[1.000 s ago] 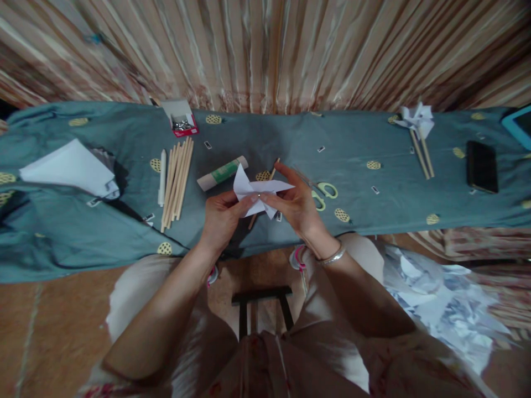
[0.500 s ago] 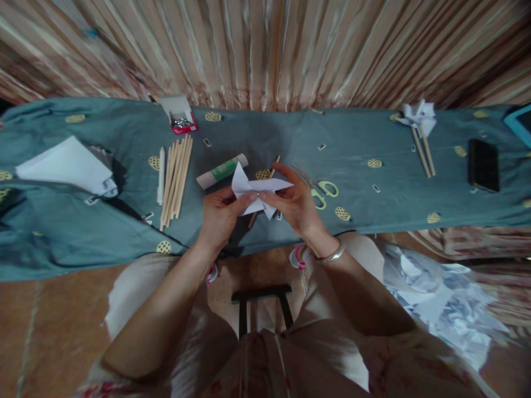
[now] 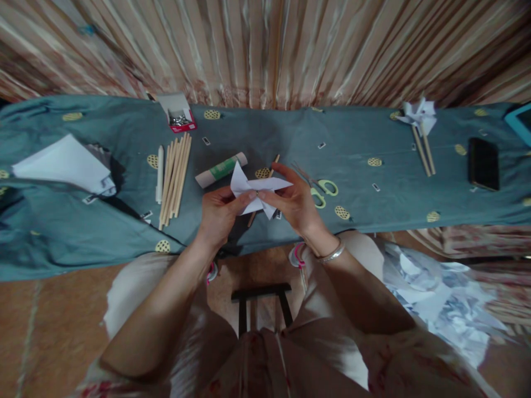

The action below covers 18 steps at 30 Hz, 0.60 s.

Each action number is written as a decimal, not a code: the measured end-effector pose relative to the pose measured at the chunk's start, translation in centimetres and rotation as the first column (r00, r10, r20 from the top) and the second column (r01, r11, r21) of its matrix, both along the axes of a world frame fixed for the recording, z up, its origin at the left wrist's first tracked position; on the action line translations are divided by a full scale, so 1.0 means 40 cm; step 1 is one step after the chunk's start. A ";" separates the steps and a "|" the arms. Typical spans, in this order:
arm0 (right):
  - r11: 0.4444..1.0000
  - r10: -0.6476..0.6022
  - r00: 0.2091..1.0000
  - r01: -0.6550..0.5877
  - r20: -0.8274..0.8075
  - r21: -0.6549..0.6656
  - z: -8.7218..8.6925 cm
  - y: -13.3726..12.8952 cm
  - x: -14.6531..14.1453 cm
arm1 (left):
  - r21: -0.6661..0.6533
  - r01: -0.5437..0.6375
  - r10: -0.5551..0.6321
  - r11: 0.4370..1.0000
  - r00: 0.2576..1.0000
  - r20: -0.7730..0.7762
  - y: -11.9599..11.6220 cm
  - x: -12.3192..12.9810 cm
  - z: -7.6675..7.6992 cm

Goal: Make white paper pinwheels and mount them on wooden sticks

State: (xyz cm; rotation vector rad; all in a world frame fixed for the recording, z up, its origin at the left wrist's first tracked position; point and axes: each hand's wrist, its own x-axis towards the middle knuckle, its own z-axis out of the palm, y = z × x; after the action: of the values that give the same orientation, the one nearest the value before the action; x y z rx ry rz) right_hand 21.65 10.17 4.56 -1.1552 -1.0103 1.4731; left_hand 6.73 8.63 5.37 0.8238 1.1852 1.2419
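Teal cloth (image 3: 352,190) lies beneath 2 hands (image 3: 216,216) (image 3: 297,207) gripping a white paper pinwheel (image 3: 254,185) between them.

Matt paper pinwheel (image 3: 260,185), wooden sticks (image 3: 175,178)

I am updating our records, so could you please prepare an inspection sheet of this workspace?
Surface: teal cloth with pineapple prints, wrinkled at the left.
Job's things: folded white paper with pointed blades, a small dot near its middle; a loose stick, partly hidden behind it.
Clutter: white-and-green tube, scissors, wooden sticks, open box of small metal pieces, white sheets, phone, paper shapes with two sticks.
Hands: left hand and right hand both pinch the folded white paper, thumbs near the dot.
Cables: nothing seen.
Surroundings: pleated curtain behind, dark stool below, heaped papers at the right.
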 end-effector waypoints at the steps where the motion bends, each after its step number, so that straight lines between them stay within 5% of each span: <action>1: 1.000 -0.001 1.000 0.001 0.001 0.001 0.000 0.000 0.000 | -0.003 -0.002 0.002 1.000 1.000 -0.006 0.000 0.000 0.000; 18: 0.998 0.058 0.998 -0.058 0.031 0.024 -0.021 0.005 0.004 | -0.013 -0.026 0.026 1.000 1.000 -0.010 0.000 0.000 -0.012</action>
State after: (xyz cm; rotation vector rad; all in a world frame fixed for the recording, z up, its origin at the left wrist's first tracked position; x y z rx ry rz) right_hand 21.79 10.36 3.70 -1.1421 -1.0883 1.4885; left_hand 6.73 8.62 4.89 0.8081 1.2147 1.2513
